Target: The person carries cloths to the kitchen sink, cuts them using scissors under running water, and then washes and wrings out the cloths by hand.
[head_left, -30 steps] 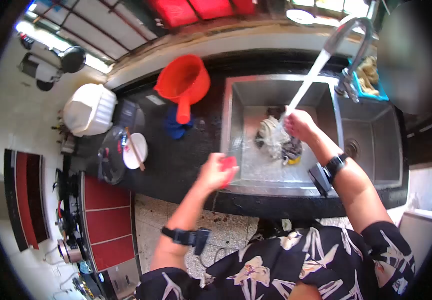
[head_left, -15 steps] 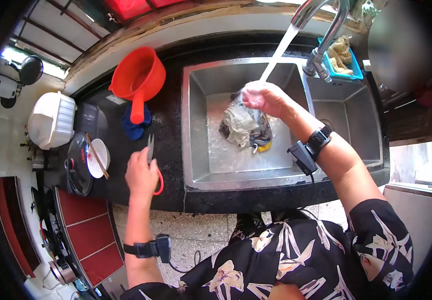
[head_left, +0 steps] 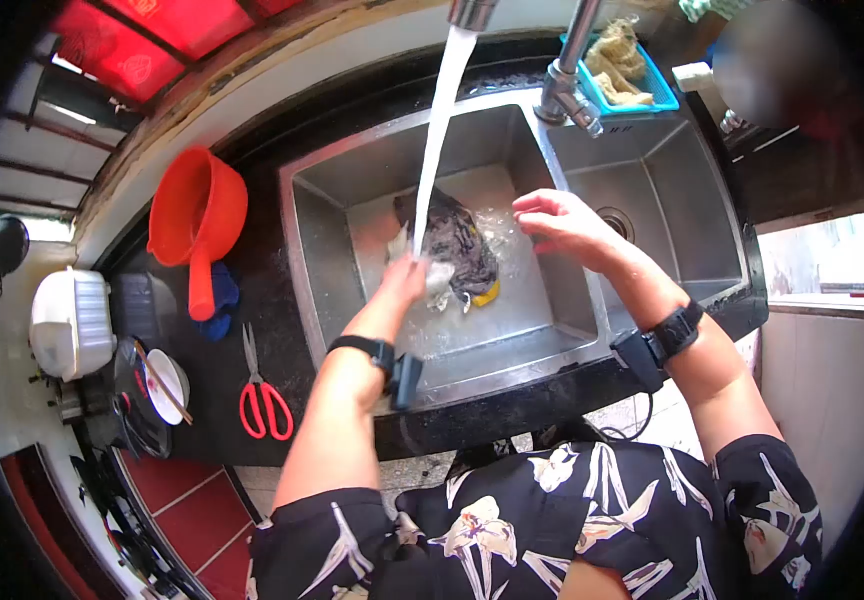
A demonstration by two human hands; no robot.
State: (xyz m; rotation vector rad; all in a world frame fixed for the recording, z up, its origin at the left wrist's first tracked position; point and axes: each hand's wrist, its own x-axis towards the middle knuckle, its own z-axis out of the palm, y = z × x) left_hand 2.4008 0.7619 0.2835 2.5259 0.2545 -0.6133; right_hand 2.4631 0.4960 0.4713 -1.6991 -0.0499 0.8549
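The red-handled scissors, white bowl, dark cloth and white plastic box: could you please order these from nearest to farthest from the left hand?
Left hand, head view:
1. Dark cloth, in the sink
2. Red-handled scissors, left of the sink
3. White bowl, left past the scissors
4. White plastic box, farther left

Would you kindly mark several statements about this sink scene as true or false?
1. Water runs from the faucet. True.
2. The left hand is gripping the scissors. False: the scissors lie on the countertop.
3. Chopsticks rest across the white bowl. True.
4. The dark cloth is in the smaller basin. False: the dark cloth is in the larger basin.
5. The right hand has its fingers around the red dipper. False: the red dipper stands on the countertop.
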